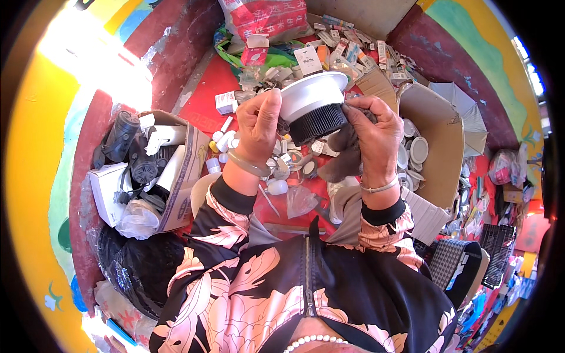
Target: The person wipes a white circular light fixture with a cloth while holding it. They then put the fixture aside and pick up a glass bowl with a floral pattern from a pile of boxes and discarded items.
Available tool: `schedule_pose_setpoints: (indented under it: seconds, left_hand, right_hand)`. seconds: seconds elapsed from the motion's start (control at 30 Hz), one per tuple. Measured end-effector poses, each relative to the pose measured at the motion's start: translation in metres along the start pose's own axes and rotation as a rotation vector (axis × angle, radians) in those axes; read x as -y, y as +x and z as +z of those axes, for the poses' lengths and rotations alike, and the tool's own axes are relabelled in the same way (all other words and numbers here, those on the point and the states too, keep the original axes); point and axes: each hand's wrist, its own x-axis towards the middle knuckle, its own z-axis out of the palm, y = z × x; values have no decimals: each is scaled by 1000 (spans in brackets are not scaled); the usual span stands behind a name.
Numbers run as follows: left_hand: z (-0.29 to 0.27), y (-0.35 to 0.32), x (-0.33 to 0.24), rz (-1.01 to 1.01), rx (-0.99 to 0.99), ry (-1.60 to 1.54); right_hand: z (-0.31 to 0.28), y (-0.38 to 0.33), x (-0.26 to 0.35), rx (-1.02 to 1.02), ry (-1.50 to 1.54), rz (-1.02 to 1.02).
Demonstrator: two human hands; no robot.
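Note:
A downlight (pixel 312 106) with a white round flange and a black ribbed heat sink is held up in front of me, tilted. My left hand (pixel 261 120) grips its left side, thumb up and fingers curled. On the other side, my right hand (pixel 376 126) pinches it near where the white part meets the black ribs. A dark grey soft thing (pixel 344 156) shows below and beside my right fingers; its kind is unclear. Beneath both hands, small white lamp parts (pixel 276 187) and a clear plastic bag (pixel 301 201) lie on a red sheet.
To the left stands a cardboard box (pixel 187 170) of black and white cylindrical fittings, by a black plastic bag (pixel 138 259). An open carton (pixel 435 132) with white round discs is at the right. Small product boxes (pixel 353 52) lie heaped at the back, near a red-and-white sack (pixel 265 20).

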Motion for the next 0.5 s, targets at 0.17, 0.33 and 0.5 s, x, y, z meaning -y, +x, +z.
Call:
schedule_pose_setpoints:
  seconds: [0.17, 0.33, 0.5]
  left_hand:
    - [7, -4, 13, -64, 268, 159]
    - [8, 2, 38, -348, 97, -315]
    - [3, 16, 29, -435, -74, -930]
  right_hand:
    - [-2, -2, 19, 8, 19, -164]
    - [-37, 13, 23, -13, 585, 65]
    - [-65, 27, 6, 31, 715, 201]
